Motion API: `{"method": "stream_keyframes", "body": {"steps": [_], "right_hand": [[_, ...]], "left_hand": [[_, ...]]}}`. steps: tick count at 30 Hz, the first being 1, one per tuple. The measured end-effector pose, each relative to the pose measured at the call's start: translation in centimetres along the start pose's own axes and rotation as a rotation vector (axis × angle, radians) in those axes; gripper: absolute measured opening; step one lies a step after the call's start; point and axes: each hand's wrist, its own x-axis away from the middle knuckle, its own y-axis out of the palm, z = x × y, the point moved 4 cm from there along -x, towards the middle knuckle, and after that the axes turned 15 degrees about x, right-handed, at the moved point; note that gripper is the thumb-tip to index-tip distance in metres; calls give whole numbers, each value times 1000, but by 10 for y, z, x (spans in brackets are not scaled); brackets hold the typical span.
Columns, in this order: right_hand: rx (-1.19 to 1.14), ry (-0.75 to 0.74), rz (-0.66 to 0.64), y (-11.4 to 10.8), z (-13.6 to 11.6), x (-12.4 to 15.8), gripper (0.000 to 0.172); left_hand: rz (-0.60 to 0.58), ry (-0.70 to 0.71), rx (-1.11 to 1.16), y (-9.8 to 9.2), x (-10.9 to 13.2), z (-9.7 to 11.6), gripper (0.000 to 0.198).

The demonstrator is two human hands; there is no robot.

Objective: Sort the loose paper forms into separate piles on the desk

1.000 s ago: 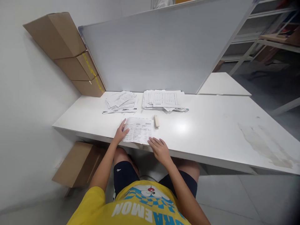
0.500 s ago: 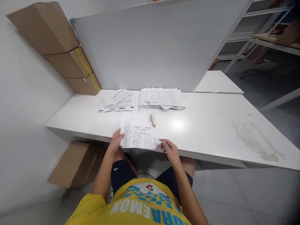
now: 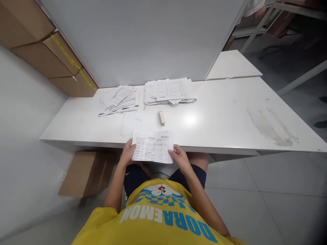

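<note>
Dark printed rows (image 3: 150,148) stripe a white rectangular paper sheet (image 3: 152,157); at its 12 o'clock, a cream oblong stapler (image 3: 161,117) meets a glossy white desk (image 3: 217,112). Yellow tape (image 3: 66,53) crosses brown cardboard boxes (image 3: 43,58) at 10 o'clock; blue-and-white checks (image 3: 155,200) mark a yellow short-sleeved T-shirt (image 3: 150,231) at 6.

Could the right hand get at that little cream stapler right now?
Probably yes: nothing covers the stapler, which lies on the table just beyond the papers. The right hand would likely have to let go of their edge first.

The arms (image 3: 114,190) are pointing forward, the left grip (image 3: 127,152) and right grip (image 3: 181,158) pinching apart, thumbs (image 3: 172,153) on top.
</note>
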Motion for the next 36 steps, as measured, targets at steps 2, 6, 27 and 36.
{"method": "stream_keyframes", "body": {"steps": [2, 6, 27, 36], "right_hand": [[49, -9, 43, -12, -6, -6, 41], [128, 20, 137, -45, -18, -28, 31], [354, 44, 260, -109, -33, -65, 24], [365, 44, 278, -108, -33, -68, 20]], "left_hand": [[-25, 46, -62, 7, -1, 5, 54], [-9, 114, -466, 28, -7, 20, 68], [-96, 532, -1072, 96, -73, 12, 38], [-72, 545, -1175, 105, -75, 10, 40]]}}
